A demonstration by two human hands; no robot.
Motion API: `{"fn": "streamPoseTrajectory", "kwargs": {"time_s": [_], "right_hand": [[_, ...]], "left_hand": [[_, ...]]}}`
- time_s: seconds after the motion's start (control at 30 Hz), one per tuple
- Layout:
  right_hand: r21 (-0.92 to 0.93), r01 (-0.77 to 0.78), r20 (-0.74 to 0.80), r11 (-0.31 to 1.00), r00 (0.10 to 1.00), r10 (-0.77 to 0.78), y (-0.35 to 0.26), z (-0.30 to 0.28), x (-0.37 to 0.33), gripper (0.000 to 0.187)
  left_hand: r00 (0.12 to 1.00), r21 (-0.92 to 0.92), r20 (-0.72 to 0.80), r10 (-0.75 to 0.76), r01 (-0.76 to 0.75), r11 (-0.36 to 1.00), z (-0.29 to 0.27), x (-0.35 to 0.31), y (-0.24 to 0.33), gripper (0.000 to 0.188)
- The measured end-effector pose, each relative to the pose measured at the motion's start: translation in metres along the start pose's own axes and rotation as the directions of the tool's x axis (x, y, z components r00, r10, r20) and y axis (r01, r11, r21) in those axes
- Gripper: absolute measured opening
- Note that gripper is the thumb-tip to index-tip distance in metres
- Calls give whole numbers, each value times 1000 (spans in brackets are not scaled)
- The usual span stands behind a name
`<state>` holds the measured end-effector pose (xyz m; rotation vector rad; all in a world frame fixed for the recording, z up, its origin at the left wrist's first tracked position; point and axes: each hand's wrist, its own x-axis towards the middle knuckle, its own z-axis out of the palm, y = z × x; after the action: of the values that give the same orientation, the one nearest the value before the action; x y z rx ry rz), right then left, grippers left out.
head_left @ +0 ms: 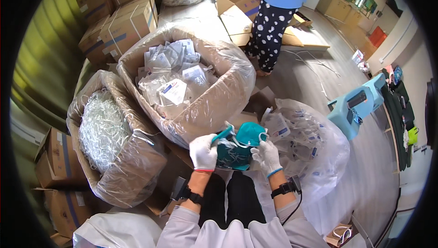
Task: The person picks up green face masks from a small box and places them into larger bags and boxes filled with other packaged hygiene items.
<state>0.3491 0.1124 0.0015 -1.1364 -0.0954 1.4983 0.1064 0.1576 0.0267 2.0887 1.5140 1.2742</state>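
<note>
My left hand (pixel 203 153), in a white glove with a red cuff, is closed on the edge of a teal face mask (pixel 223 135). My right hand (pixel 267 156), its glove cuffed in blue, pinches the rim or strap of a cup-shaped teal mask (pixel 250 134). The two masks are close together in front of me, with white straps looping between them. Just below them lie more teal masks (pixel 232 155) with white straps, in a container whose walls are mostly hidden. My fingertips are partly hidden by the masks.
Beyond my hands stands a plastic-lined carton (pixel 194 120) of small clear packets. Left of it, another lined carton (pixel 137 156) holds tangled white straps. A clear bag (pixel 331 156) of packets sits at right, near a blue plastic stool (pixel 344 115). A person (pixel 269 29) stands beyond.
</note>
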Motion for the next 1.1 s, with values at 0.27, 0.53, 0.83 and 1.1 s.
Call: {"fn": "streamPoseTrajectory", "kwargs": {"time_s": [0.27, 0.53, 0.83, 1.1], "right_hand": [[-397, 323, 59, 859, 943, -327, -16, 3, -28, 23], [-190, 384, 136, 903, 922, -363, -28, 13, -93, 14], [-178, 583, 176, 793, 811, -557, -24, 13, -146, 15], [-537, 770, 582, -346, 41, -812, -13, 36, -182, 22]], "left_hand": [[886, 531, 304, 351, -463, 710, -8, -13, 6, 14], [925, -362, -22, -379, 346, 866, -34, -4, 45, 20], [824, -746, 230, -518, 491, 450, -59, -28, 76, 15], [779, -818, 491, -389, 566, 102, -67, -42, 125, 44]]}}
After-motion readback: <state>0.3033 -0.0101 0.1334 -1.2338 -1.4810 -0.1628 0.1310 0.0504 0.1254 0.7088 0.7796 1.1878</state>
